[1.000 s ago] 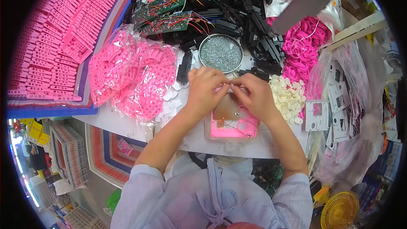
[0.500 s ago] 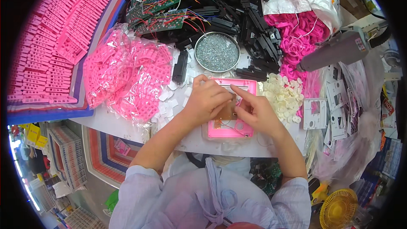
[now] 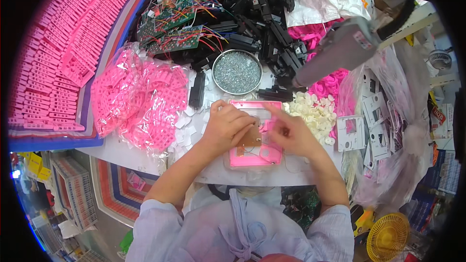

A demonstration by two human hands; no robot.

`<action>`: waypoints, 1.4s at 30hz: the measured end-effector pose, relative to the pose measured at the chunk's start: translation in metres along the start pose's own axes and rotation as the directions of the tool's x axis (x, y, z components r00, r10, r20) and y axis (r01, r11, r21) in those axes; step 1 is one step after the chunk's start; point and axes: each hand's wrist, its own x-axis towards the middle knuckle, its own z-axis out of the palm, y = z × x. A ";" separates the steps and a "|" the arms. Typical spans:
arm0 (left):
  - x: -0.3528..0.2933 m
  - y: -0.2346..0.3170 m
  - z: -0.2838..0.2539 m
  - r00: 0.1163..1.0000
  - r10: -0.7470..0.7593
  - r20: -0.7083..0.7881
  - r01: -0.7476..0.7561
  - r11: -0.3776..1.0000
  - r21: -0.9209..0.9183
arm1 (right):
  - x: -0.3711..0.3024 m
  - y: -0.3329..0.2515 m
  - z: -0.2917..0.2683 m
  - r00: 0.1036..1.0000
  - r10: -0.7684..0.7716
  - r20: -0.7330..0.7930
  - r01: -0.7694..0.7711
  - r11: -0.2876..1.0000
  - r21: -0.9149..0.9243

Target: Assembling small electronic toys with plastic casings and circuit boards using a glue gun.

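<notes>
A pink plastic housing (image 3: 240, 161) lies on the white table in front of me, with a brown circuit board (image 3: 251, 139) inside it and thin wires near its lower part. My left hand (image 3: 224, 127) rests over the housing's left side, its fingers closed together on the board's upper edge. At the right side, my right hand (image 3: 292, 135) hovers with the index finger stretched out and the other fingers curled. Its fingertips are slightly blurred, and nothing shows in them. Just beyond the housing stands a round metal bowl (image 3: 237, 72) full of small screws.
Bagged pink parts (image 3: 158, 102) lie at the left beside a blue-edged tray (image 3: 92, 141) of pink pieces. Wired green circuit boards (image 3: 170, 22) and black plastic parts (image 3: 269, 17) are piled behind. A grey hand tool (image 3: 335, 51) hangs above cream discs (image 3: 313, 114) at the right.
My right hand has pulled slightly away from the board toward the right. My left hand stays at the board. The whole view has shifted, with the grey tool now appearing nearer.
</notes>
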 end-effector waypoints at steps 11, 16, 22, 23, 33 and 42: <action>-0.007 -0.002 0.003 0.985 -0.168 -0.043 0.163 0.982 -0.097 | 0.090 0.028 -0.074 0.842 -0.354 -0.407 0.101 0.844 -0.527; -0.008 -0.003 0.004 0.988 -0.103 -0.112 0.098 0.994 -0.050 | 0.037 0.001 -0.029 0.991 -0.124 -0.053 0.114 0.981 -0.154; -0.008 0.002 0.005 0.985 -0.119 -0.128 0.126 0.991 0.048 | -0.006 -0.011 0.002 0.973 -0.229 0.025 0.230 0.955 -0.189; -0.011 -0.002 0.003 0.980 -0.138 -0.142 0.150 0.986 0.073 | -0.011 -0.014 -0.009 0.986 -0.139 0.092 0.151 0.979 -0.139; -0.007 0.003 0.006 0.940 -0.322 -0.112 0.310 0.944 -0.113 | 0.078 0.072 -0.073 0.816 -0.210 -0.539 -0.226 0.741 -0.632; -0.015 0.001 0.001 0.956 -0.257 -0.143 0.243 0.964 -0.110 | -0.015 0.077 -0.103 0.541 0.035 -0.840 0.189 0.968 0.162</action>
